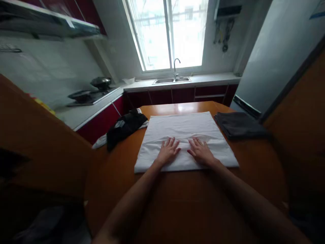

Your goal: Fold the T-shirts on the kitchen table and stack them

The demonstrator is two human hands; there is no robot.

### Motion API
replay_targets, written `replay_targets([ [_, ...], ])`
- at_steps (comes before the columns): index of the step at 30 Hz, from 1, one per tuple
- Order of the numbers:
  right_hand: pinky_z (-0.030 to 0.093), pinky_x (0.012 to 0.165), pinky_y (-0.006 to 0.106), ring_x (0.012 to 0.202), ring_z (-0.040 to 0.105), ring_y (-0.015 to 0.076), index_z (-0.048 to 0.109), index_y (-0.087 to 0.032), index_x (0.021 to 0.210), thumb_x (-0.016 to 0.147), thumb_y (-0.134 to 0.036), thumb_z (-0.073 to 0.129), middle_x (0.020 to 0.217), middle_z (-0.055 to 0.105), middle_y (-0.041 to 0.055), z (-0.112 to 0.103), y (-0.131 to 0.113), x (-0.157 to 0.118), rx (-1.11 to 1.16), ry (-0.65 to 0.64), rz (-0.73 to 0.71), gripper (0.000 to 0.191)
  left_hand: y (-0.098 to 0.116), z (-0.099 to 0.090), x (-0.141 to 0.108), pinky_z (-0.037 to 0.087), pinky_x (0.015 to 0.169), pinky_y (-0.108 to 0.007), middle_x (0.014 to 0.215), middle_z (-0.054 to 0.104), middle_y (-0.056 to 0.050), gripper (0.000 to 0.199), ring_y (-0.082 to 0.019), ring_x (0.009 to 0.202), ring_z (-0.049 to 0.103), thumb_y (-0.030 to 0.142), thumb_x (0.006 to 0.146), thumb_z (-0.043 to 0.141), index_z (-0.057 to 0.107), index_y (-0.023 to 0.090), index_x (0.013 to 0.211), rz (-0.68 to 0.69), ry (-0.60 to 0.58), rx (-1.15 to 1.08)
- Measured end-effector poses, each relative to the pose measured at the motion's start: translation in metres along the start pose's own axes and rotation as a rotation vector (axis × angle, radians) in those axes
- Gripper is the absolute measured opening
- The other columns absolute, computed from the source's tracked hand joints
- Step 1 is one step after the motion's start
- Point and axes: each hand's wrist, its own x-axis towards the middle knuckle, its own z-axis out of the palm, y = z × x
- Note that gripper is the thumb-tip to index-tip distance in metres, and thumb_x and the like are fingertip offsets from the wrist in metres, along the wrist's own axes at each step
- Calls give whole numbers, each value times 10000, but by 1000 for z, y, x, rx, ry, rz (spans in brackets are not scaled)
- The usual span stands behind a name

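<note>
A white cloth [182, 123], folded into a broad flat shape with light wrinkles, lies on the wooden table [188, 203]. My left hand [168, 150] rests flat on its nearer half, fingers spread. To the right of it, my right hand [201, 151] presses on the same cloth, palm down with the fingers apart. Neither hand grips anything. Small creases show in the fabric around the fingertips.
Dark and white garments [127, 127] lie bunched at the table's left edge. A folded dark grey cloth [238, 124] lies on the right. Beyond the table are a counter [210, 79] with a sink [164, 81], a stove with pans [101, 82] and a fridge [276, 51].
</note>
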Motion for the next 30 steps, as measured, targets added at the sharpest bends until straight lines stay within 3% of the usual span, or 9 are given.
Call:
replay_targets([
  [6, 121, 1198, 584, 1537, 148, 294, 314, -209, 1576, 1023, -546, 311, 1662, 194, 147, 7, 5, -8, 12, 9, -28, 647, 7, -4, -9, 178, 1192, -628, 1667, 212, -70, 576, -321, 1539, 144, 544, 1037, 314, 319, 322, 1569, 32, 60, 4],
  [11, 118, 1197, 595, 1531, 169, 290, 335, -193, 1567, 1041, -507, 267, 1650, 242, 140, 6, 25, -4, -10, 129, 122, 616, 15, -5, -14, 162, 1185, -653, 1672, 197, -41, 603, -349, 1537, 127, 609, 1017, 317, 290, 374, 1571, 92, -14, -44],
  [16, 135, 1195, 601, 1527, 185, 293, 355, -178, 1557, 1043, -505, 249, 1642, 261, 148, 4, 47, 1, 0, 92, 209, 618, 11, -10, -11, 176, 1183, -647, 1659, 240, -68, 612, -335, 1533, 160, 603, 1024, 295, 319, 323, 1567, 51, 16, -52],
  [22, 140, 1188, 612, 1527, 185, 286, 369, -178, 1548, 1048, -477, 228, 1645, 254, 150, 4, 65, 6, -3, 98, 309, 599, -5, -16, -8, 217, 1143, -693, 1623, 333, -82, 538, -357, 1505, 245, 524, 1049, 287, 446, 285, 1504, -111, 52, -21],
  [27, 96, 1186, 631, 1533, 150, 296, 380, -148, 1538, 1047, -496, 221, 1645, 243, 171, 1, 56, 4, -24, 241, 299, 623, -5, -14, -6, 228, 1171, -635, 1612, 348, -112, 550, -336, 1507, 249, 505, 1046, 315, 475, 221, 1488, -125, 153, 1],
  [30, 116, 1199, 589, 1525, 188, 276, 416, -166, 1519, 1047, -473, 227, 1627, 308, 142, 3, 43, 3, 4, 193, 188, 595, -1, -12, -4, 257, 1181, -584, 1593, 386, -111, 521, -304, 1496, 288, 439, 1058, 294, 495, 195, 1472, -98, 192, 1],
])
